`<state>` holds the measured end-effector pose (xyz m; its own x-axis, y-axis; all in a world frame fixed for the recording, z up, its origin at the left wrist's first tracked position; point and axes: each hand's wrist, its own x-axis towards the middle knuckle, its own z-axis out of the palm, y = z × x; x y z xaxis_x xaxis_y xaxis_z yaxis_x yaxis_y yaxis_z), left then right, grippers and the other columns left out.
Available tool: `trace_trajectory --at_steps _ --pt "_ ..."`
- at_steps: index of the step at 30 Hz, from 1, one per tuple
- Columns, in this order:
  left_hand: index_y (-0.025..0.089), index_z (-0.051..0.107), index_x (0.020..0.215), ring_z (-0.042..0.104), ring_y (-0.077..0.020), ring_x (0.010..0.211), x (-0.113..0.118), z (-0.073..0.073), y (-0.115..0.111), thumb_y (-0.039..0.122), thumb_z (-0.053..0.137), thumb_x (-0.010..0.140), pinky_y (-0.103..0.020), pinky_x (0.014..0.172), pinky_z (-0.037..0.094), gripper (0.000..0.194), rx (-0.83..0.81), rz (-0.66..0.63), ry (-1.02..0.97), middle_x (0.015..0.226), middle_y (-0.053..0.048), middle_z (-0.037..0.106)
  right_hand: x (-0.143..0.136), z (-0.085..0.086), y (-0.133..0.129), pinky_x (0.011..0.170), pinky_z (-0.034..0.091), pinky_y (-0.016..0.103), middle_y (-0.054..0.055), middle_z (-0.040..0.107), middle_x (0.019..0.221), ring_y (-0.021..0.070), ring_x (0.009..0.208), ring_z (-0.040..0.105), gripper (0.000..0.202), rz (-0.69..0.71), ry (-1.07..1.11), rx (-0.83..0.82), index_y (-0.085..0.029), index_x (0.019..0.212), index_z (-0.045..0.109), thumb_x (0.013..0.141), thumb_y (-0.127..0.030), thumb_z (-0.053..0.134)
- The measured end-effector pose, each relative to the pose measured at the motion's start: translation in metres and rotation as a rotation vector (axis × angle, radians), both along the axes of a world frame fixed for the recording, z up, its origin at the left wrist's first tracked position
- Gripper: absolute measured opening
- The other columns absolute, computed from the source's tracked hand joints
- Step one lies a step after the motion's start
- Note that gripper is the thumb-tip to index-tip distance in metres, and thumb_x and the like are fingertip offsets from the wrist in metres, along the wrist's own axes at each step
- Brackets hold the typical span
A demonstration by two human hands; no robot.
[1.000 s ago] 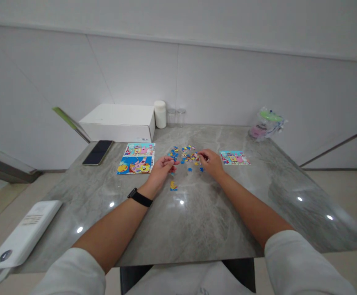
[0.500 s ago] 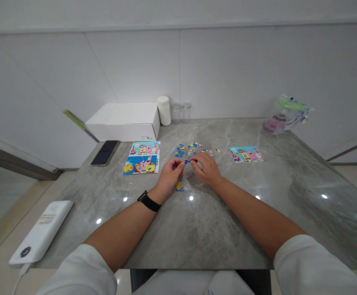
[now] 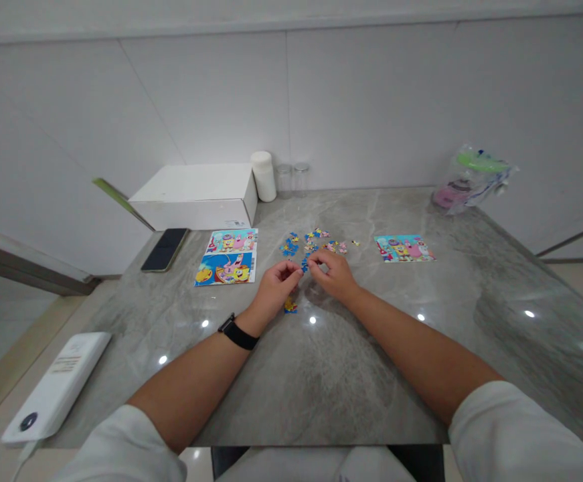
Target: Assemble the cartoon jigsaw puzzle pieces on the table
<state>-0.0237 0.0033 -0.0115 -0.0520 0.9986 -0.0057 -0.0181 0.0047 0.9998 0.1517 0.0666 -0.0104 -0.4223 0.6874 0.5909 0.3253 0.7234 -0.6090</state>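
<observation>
My left hand (image 3: pixel 276 286), with a black watch band on its wrist, is closed in a pinch above the table. Fingertip to fingertip with it, my right hand (image 3: pixel 337 273) is pinched as well. Small blue jigsaw pieces (image 3: pixel 304 264) show between the two sets of fingers, partly hidden by them. Just below the left fingers lies a yellow and blue jigsaw piece (image 3: pixel 290 306). Beyond the hands are several loose jigsaw pieces (image 3: pixel 290 245), blue, yellow and pink, spread on the tabletop.
A cartoon picture sheet (image 3: pixel 227 268) lies left, a smaller picture card (image 3: pixel 404 248) right. Around them are a phone (image 3: pixel 165 250), a white box (image 3: pixel 193 197), a white bottle (image 3: pixel 264 177), two glasses (image 3: pixel 300 179), a plastic bag (image 3: pixel 472 179) and a white power bank (image 3: pixel 60 381).
The view has tilted and shifted slightly. My hands stay together at the blue pieces, with the right fingers a little lower and more blue showing above the pinch.
</observation>
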Motion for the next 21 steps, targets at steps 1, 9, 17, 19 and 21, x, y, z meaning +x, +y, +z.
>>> trace_trajectory --at_steps 1,9,17,19,21 --pt "0.018 0.065 0.085 0.05 -0.009 0.058 -0.0005 -0.0007 0.0001 0.045 0.076 0.081 -0.023 0.057 0.041 0.029 0.004 0.0 0.014 0.068 0.004 0.057 0.0003 -0.0012 0.0011 0.075 0.05 0.032 0.002 0.068 0.077 0.0186 0.074 0.062 0.022 0.004 -0.009 -0.003 -0.023 0.08 0.064 0.098 -0.03 0.053" --pt "0.019 0.066 0.082 0.051 -0.0111 0.063 -0.0056 -0.0005 0.0025 0.044 0.073 0.083 -0.024 0.061 0.041 0.026 0.069 0.083 0.066 0.07 0.003 0.058 0.0033 -0.005 0.0045 0.087 0.055 0.039 0.007 0.074 0.097 0.0229 0.091 0.068 0.021 0.043 -0.067 0.098 -0.024 0.106 0.069 0.104 -0.031 0.05" --pt "0.019 0.067 0.081 0.055 -0.0131 0.07 -0.0057 0.0016 0.0032 0.04 0.073 0.082 -0.026 0.07 0.045 0.023 0.076 0.098 0.044 0.074 0.002 0.063 0.0019 -0.001 -0.0016 0.104 0.054 0.048 0.011 0.072 0.122 0.0261 0.116 0.066 0.024 0.05 -0.066 0.3 -0.028 0.122 0.069 0.101 -0.025 0.057" --pt "0.018 0.068 0.081 0.055 -0.0132 0.071 -0.0053 0.0021 0.0032 0.039 0.074 0.081 -0.026 0.071 0.045 0.022 0.088 0.09 0.044 0.074 0.002 0.063 0.0016 -0.0018 -0.0005 0.101 0.055 0.047 0.009 0.074 0.116 0.025 0.11 0.068 0.02 0.046 -0.058 0.312 -0.028 0.115 0.072 0.102 -0.024 0.057" --pt "0.018 0.068 0.08 0.055 -0.0134 0.071 -0.0052 0.003 0.0031 0.039 0.074 0.081 -0.026 0.071 0.046 0.022 0.089 0.094 0.051 0.074 0.002 0.063 0.0019 -0.0029 0.0009 0.098 0.056 0.046 0.008 0.076 0.111 0.0244 0.105 0.069 0.018 0.054 -0.064 0.304 -0.028 0.11 0.073 0.103 -0.025 0.057"
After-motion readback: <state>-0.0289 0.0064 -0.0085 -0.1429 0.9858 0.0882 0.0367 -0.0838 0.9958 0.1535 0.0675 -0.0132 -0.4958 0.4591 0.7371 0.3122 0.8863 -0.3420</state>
